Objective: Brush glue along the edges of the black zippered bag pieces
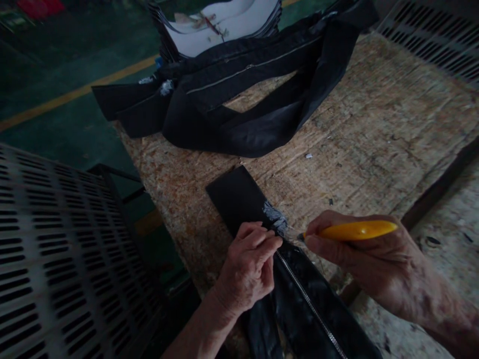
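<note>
A black zippered strip (pixel 322 294) runs up from the bottom edge, with a flat end (pixel 239 194) lying on the board. My left hand (pixel 249 267) is closed on the strip near the top of the zipper, its fingers bent and pressed together. Beside those fingers, a whitish smear (pixel 275 217) marks the black material. My right hand (pixel 377 269) grips a yellow-handled brush (pixel 359 230), its tip pointing left towards the smear. Whether the tip touches the material is hard to tell in the dim light.
More black zippered strips (pixel 239 127) lie looped across the far side of the chipboard table (pixel 374 124). Behind them stands a stack of curved white-faced sheets (pixel 224 30). Slotted plastic crates (pixel 48 239) stand at the left and far right (pixel 434 40). Small scraps (pixel 309 156) dot the board.
</note>
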Demonstrator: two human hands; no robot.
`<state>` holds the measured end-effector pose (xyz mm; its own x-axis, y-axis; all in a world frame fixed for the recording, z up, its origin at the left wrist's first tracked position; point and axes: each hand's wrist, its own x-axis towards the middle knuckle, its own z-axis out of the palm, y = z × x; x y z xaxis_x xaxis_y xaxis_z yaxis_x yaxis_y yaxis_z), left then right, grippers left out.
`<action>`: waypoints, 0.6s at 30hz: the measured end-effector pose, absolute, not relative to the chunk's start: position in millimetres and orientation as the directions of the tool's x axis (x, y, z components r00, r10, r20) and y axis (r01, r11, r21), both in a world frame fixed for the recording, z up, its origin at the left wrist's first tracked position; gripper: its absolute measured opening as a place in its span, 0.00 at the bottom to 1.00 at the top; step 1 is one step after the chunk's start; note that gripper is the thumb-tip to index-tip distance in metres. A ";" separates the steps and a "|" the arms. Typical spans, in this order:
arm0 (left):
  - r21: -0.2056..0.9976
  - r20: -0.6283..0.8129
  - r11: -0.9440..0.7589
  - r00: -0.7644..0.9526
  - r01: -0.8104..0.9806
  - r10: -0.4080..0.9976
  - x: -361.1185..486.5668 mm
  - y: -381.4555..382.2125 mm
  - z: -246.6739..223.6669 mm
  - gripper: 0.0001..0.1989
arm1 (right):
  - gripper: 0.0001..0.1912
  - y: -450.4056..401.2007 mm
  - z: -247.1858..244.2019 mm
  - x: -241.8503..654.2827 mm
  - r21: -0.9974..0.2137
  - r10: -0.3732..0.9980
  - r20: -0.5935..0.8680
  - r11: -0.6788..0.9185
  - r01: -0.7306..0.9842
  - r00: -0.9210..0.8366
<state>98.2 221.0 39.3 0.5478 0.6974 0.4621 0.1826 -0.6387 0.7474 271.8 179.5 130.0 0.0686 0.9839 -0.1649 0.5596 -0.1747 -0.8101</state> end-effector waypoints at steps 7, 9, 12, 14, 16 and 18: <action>0.745 0.450 -0.642 0.576 0.179 0.683 96.3 220.2 37.0 0.15 | 0.19 183.2 138.3 265.0 -0.791 0.965 -0.250 -0.154 0.592 -0.084; 0.740 0.460 -0.649 0.572 0.175 0.679 96.3 220.4 38.2 0.15 | 0.18 183.5 138.2 262.5 -0.785 0.962 -0.254 -0.145 0.602 -0.100; 0.742 0.467 -0.650 0.570 0.164 0.676 96.8 221.0 39.0 0.15 | 0.16 183.3 138.6 263.7 -0.788 0.966 -0.243 -0.145 0.598 -0.087; 0.741 0.464 -0.650 0.573 0.165 0.675 97.0 221.2 37.8 0.15 | 0.16 179.0 138.8 269.0 -0.815 0.969 -0.246 -0.185 0.549 -0.039; 0.742 0.457 -0.647 0.574 0.174 0.679 96.7 221.0 35.8 0.15 | 0.16 165.8 138.0 278.1 -0.836 0.966 -0.222 -0.258 0.485 0.132; 0.745 0.449 -0.642 0.575 0.181 0.683 96.1 220.4 33.6 0.15 | 0.15 140.8 136.6 290.6 -0.840 0.900 -0.118 -0.315 0.442 0.419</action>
<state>96.1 220.4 33.6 0.5754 0.6834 0.4494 0.1808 -0.6421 0.7450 290.6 140.8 136.6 0.4189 0.9004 -0.1175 0.4423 -0.3154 -0.8396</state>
